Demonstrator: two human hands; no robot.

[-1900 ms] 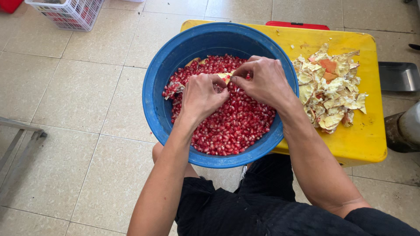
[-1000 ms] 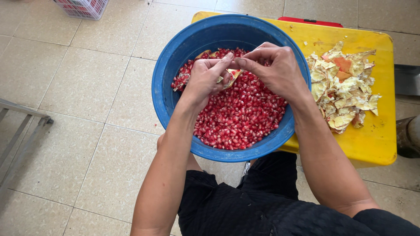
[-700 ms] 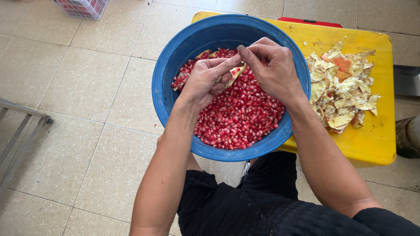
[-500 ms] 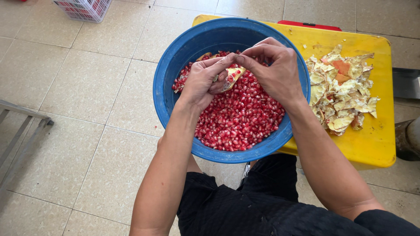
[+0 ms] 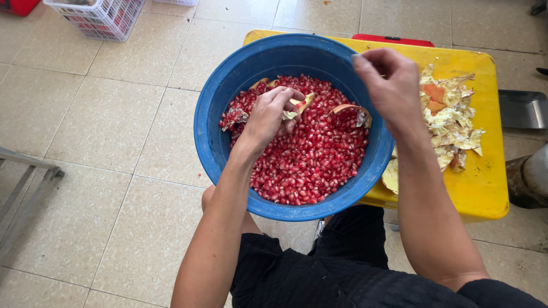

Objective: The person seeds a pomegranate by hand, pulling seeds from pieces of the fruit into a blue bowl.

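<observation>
A large blue basin (image 5: 212, 142) holds a heap of red pomegranate seeds (image 5: 311, 162). My left hand (image 5: 268, 114) is over the seeds, fingers closed on a piece of pomegranate with yellow rind (image 5: 299, 106). My right hand (image 5: 391, 88) is raised above the basin's right rim, fingers pinched together; whether it holds a scrap of peel I cannot tell. Another curved rind piece (image 5: 351, 110) lies on the seeds.
A yellow stool or low table (image 5: 479, 188) under the basin's right side carries a pile of pomegranate peel (image 5: 451, 117). A white plastic crate (image 5: 103, 17) stands at the top left, a metal dustpan (image 5: 522, 108) at the right. Tiled floor all round.
My two hands were together over the seeds working the pomegranate piece. Now my right hand has lifted away to the right, towards the peel pile; the left keeps the piece.
</observation>
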